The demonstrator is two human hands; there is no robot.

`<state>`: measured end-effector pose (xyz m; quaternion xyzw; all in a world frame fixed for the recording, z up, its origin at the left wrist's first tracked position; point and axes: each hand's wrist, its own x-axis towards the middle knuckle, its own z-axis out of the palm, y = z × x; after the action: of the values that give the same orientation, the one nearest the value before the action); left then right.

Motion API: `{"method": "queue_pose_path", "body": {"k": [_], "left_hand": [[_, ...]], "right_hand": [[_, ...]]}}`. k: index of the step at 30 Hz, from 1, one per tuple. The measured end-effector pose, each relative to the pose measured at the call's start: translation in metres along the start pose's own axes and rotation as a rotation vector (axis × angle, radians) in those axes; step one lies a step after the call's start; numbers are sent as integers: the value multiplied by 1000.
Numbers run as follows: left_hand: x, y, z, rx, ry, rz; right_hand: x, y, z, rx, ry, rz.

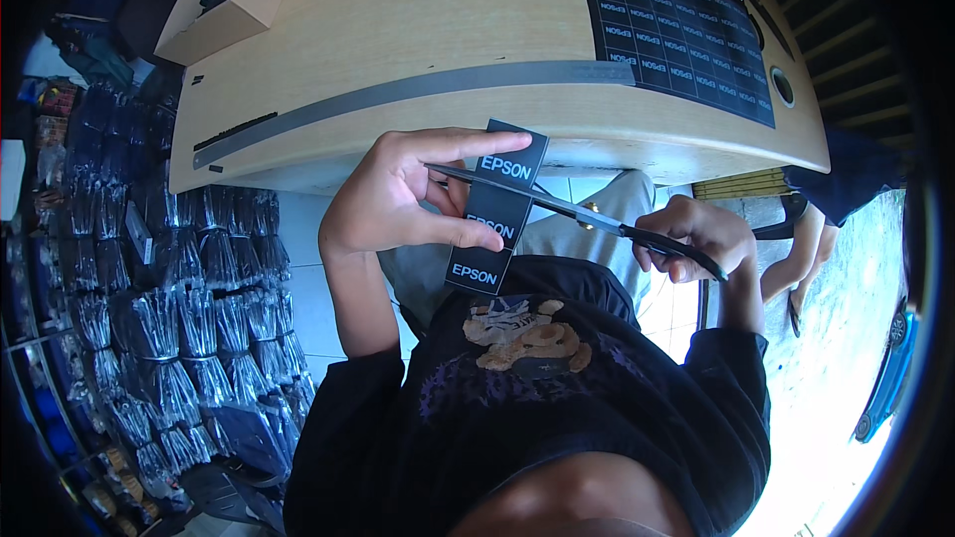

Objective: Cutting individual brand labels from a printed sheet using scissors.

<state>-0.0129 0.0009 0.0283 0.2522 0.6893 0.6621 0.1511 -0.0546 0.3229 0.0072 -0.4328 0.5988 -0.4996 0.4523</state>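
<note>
Black label strip [481,259] is sitting between our left fingers [458,145], which are pinching it; our right fingers [681,214] are curling round the scissors [601,222], and we should be cutting squarely, holding our left fingers clear.

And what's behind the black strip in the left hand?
Behind the black strip, curled fingers of the left hand seem to reach in from its left edge, with grey trousers farther back. The fingertips are covered, so I can't see whether they touch its back.
</note>
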Motion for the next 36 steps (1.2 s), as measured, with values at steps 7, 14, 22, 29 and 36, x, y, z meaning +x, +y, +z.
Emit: {"method": "queue_pose_path", "body": {"k": [7,14,22,29,36], "left_hand": [[-1,-6,-1,-13,-1,4],[0,-5,-2,-18,-1,-19],[-5,-5,-23,15,174,0],[21,-14,-139,324,798,45],[41,-25,-333,683,1242,122]], "right_hand": [[-1,7,5,-11,35,-32],[-3,12,6,-28,55,-54],[-12,7,4,-104,123,81],[-28,26,24,2,304,135],[-30,46,54,337,406,117]]}}
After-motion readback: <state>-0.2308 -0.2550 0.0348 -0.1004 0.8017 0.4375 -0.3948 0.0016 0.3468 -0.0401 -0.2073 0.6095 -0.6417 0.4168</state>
